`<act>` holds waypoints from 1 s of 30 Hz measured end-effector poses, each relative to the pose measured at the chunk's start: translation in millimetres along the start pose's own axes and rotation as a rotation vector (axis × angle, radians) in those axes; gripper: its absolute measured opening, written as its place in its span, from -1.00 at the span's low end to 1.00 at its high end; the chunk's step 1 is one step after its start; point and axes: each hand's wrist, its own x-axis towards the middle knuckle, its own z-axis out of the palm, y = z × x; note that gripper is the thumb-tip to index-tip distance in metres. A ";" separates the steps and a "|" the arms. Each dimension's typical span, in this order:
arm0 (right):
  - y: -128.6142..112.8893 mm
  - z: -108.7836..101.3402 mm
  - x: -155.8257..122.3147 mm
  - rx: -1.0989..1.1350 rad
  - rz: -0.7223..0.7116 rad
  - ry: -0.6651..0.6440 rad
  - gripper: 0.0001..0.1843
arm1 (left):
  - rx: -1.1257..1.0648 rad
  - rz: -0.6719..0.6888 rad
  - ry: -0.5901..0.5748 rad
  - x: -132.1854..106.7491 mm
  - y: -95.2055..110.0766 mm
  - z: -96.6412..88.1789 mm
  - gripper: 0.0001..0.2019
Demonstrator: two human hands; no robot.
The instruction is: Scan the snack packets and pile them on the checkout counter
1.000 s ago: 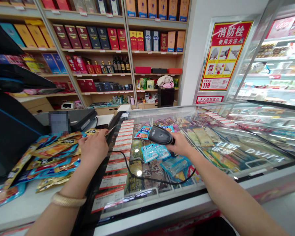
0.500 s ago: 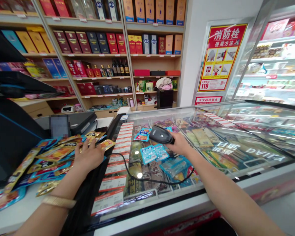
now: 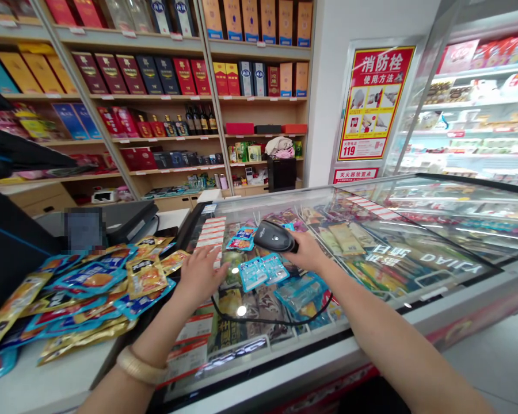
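Observation:
My right hand (image 3: pixel 307 253) grips a black barcode scanner (image 3: pixel 275 236) over the glass lid of a chest freezer (image 3: pixel 414 264), its black cable (image 3: pixel 263 319) looping across the glass. Below the scanner lie small light-blue packets (image 3: pixel 259 271) on the lid. My left hand (image 3: pixel 202 275) hovers open, fingers spread, over the freezer's left edge, between the blue packets and a heap of yellow and blue snack packets (image 3: pixel 90 287) on the white counter (image 3: pixel 34 388). It holds nothing. A gold bracelet (image 3: pixel 138 368) is on that wrist.
A black monitor (image 3: pixel 8 253) stands at the far left. Wooden shelves (image 3: pixel 164 92) of boxed goods and bottles fill the back wall. A red fire-hydrant poster (image 3: pixel 373 103) hangs right of them, and a chilled display case (image 3: pixel 470 109) stands at the right.
My left hand has let go of a snack packet at the heap and moved right, open, toward the blue packets. The scanner hand has stayed nearly in place; the camera turned slightly right.

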 end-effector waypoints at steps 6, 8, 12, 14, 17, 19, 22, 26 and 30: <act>1.2 0.3 -0.3 -0.007 -0.011 -0.002 -0.71 | -0.147 0.072 -0.205 5.5 44.7 14.7 -0.36; 1.5 0.6 -0.4 -0.010 -0.011 0.008 -0.73 | -0.159 0.061 -0.241 5.9 47.5 17.4 -0.34; 1.7 0.5 -0.7 -0.012 -0.005 -0.004 -0.74 | -0.228 0.079 -0.196 6.3 43.3 18.7 -0.40; 1.8 0.1 -0.8 -0.011 -0.005 -0.009 -0.73 | -0.289 0.064 -0.131 7.2 38.3 16.2 -0.56; 2.0 -0.6 -0.8 -0.013 0.003 0.007 -0.73 | -0.484 0.001 -0.085 8.5 28.6 10.2 -0.79; 1.8 -0.9 -0.8 -0.014 0.011 0.021 -0.75 | -0.713 -0.077 -0.065 8.6 22.3 6.7 -0.76; 1.2 -0.9 -1.1 -0.006 0.007 0.047 -0.76 | -1.091 -0.290 -0.012 7.8 16.5 3.9 -0.64; 0.4 -0.7 -2.1 -0.004 -0.017 0.046 -0.76 | -1.297 -0.489 0.105 8.0 14.5 3.2 -0.52; -2.6 -1.8 -2.9 -0.027 -0.047 -0.038 -0.76 | -1.224 -0.455 0.133 9.0 12.1 4.9 -0.54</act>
